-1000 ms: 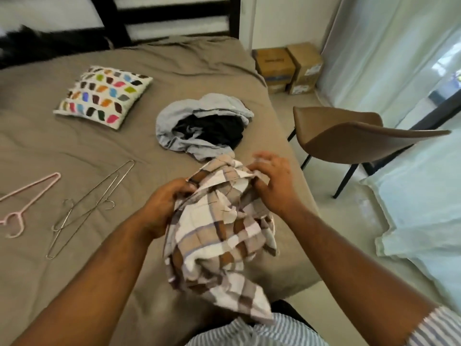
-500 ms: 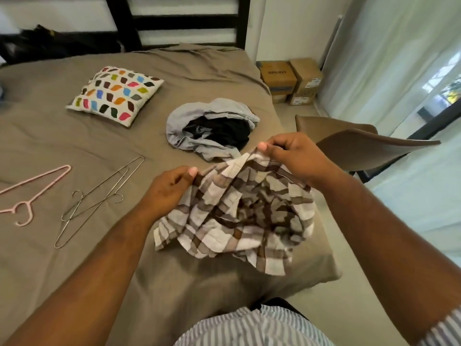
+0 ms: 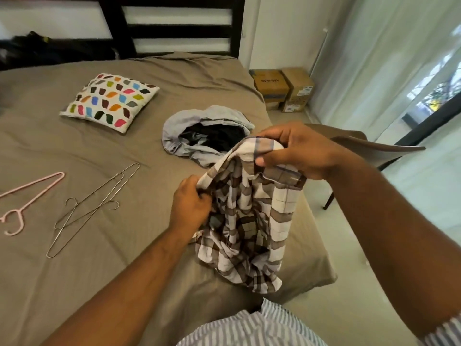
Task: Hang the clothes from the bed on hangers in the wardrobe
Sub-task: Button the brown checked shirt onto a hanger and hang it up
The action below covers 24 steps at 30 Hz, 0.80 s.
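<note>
My right hand (image 3: pixel 296 151) pinches the top of the checked shirt (image 3: pixel 252 221), up high. My left hand (image 3: pixel 190 203) grips its side lower down. The shirt hangs long-ways down between them, over the bed (image 3: pixel 139 265). The wire hangers (image 3: pixel 92 211) lie left of my left hand, the nearer one, with only bare sheet between. More clothes (image 3: pixel 199 118) sit just behind the shirt.

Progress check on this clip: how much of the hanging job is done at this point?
Done: nothing visibly hung; no wardrobe is in view. In hand: the left hand and right hand both grip the plaid shirt, bunched, not yet on a hanger. Left: a grey garment and a black garment lie heaped on the bed; the pink hanger and wire hangers lie bare there.
</note>
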Each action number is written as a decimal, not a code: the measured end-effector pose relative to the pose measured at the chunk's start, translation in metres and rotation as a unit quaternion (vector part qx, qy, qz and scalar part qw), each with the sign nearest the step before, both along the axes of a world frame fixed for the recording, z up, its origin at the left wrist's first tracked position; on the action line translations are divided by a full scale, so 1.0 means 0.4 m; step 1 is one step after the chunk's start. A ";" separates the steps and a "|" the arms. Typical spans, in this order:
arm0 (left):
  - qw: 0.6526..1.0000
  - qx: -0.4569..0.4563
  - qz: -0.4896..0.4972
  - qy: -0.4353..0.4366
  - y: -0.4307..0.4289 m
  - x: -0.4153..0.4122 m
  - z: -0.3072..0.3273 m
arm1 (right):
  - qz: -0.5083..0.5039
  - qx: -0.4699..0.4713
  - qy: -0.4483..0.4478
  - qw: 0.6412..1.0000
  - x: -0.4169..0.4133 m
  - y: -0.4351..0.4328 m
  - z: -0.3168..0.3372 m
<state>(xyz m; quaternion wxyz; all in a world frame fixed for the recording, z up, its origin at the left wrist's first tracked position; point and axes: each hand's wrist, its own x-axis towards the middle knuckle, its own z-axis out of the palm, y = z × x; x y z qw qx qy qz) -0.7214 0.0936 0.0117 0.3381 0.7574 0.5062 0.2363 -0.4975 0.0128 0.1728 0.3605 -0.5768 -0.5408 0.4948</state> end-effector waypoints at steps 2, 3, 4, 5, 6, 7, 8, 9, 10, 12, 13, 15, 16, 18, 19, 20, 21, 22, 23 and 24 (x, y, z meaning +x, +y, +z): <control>1.000 -0.014 0.017 0.013 0.014 -0.005 0.008 | -0.050 0.016 -0.005 0.999 0.011 0.000 0.010; 0.999 -0.024 0.025 0.000 0.022 -0.007 0.015 | -0.082 0.028 -0.022 0.996 0.020 0.004 0.007; 0.998 -0.037 0.040 -0.025 0.029 -0.011 0.032 | -0.120 0.040 -0.063 0.990 0.032 0.010 -0.002; 0.996 -0.048 0.055 -0.056 0.038 -0.017 0.051 | -0.161 0.048 -0.118 0.979 0.047 0.017 -0.013; 0.993 -0.046 0.061 -0.089 0.046 -0.026 0.072 | -0.204 0.046 -0.175 0.962 0.067 0.024 -0.030; 0.993 -0.020 0.047 -0.104 0.060 -0.037 0.087 | -0.242 0.038 -0.218 0.945 0.089 0.027 -0.046; 0.995 0.017 0.011 -0.095 0.073 -0.051 0.108 | -0.270 0.030 -0.242 0.931 0.106 0.025 -0.060; 0.996 0.054 -0.035 -0.063 0.088 -0.065 0.126 | -0.291 0.030 -0.248 0.923 0.116 0.020 -0.072; 0.993 0.087 -0.080 -0.009 0.105 -0.080 0.138 | -0.306 0.037 -0.245 0.919 0.119 0.016 -0.082; 0.968 0.164 -0.132 0.136 0.140 -0.108 0.154 | -0.334 0.051 -0.206 0.919 0.108 0.012 -0.093; 0.954 0.193 -0.136 0.187 0.162 -0.123 0.161 | -0.346 0.054 -0.165 0.922 0.099 0.014 -0.093; 0.953 0.209 -0.120 0.182 0.204 -0.154 0.180 | -0.352 0.070 -0.093 0.929 0.088 0.024 -0.087; 0.962 0.203 -0.103 0.148 0.217 -0.166 0.195 | -0.345 0.084 -0.075 0.932 0.091 0.030 -0.085; 0.984 0.156 -0.035 0.074 0.248 -0.174 0.238 | -0.319 0.110 -0.084 0.938 0.095 0.045 -0.060; 0.992 0.125 0.007 0.031 0.266 -0.170 0.259 | -0.295 0.118 -0.100 0.943 0.098 0.049 -0.041; 0.994 0.098 0.049 -0.010 0.282 -0.162 0.281 | -0.262 0.124 -0.131 0.948 0.104 0.056 -0.017; 0.991 0.086 0.087 -0.049 0.294 -0.156 0.305 | -0.226 0.125 -0.174 0.950 0.108 0.063 0.012; 0.985 0.080 0.121 -0.092 0.303 -0.152 0.335 | -0.196 0.120 -0.220 0.948 0.113 0.068 0.044; 0.977 0.071 0.143 -0.138 0.311 -0.153 0.364 | -0.185 0.106 -0.249 0.945 0.118 0.071 0.074; 0.972 0.054 0.155 -0.171 0.315 -0.158 0.394 | -0.189 0.097 -0.256 0.943 0.124 0.072 0.096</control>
